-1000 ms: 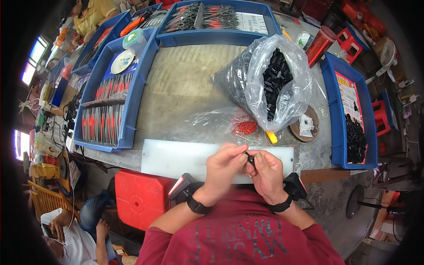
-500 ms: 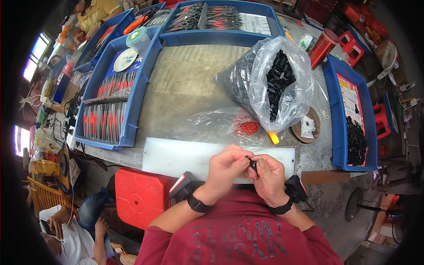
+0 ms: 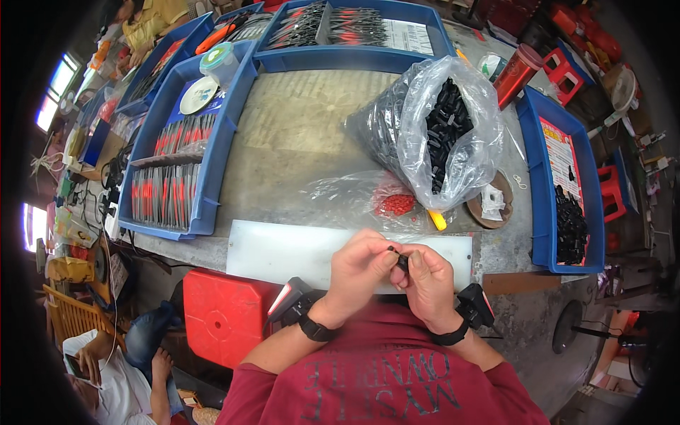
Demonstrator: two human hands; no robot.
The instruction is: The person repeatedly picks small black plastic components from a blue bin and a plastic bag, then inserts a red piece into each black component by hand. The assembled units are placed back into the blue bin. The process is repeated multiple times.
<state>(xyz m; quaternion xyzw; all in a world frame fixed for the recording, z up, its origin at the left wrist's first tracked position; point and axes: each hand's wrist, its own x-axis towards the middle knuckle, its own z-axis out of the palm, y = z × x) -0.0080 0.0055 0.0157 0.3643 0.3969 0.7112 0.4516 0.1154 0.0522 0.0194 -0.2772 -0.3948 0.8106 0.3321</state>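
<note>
Both hands meet above the near edge of the workbench (image 3: 297, 113), over a white board (image 3: 283, 249). The small black part (image 3: 403, 261) lies between them, its detail largely covered by the fingers. The right hand (image 3: 430, 283) has thumb and fingers clamped on this part; the left hand (image 3: 360, 268) has thumb and forefinger pinched together on its left end. Beyond the hands, slightly right, a clear plastic bag (image 3: 414, 166) stands open, filled with black plastic pieces (image 3: 448, 127). Just nearer lies a thin bag holding small red pieces (image 3: 394, 205), with a yellow handle (image 3: 438, 221) beside it. A brown bowl (image 3: 507, 212) sits right of the open bag. At far right, a blue tray (image 3: 540, 234) contains further black pieces (image 3: 571, 230); at left, a divided blue tray (image 3: 207, 188) carries two rows of red-and-grey pieces (image 3: 164, 198). A red tumbler (image 3: 519, 76) stands at the far right of the bench.
</note>
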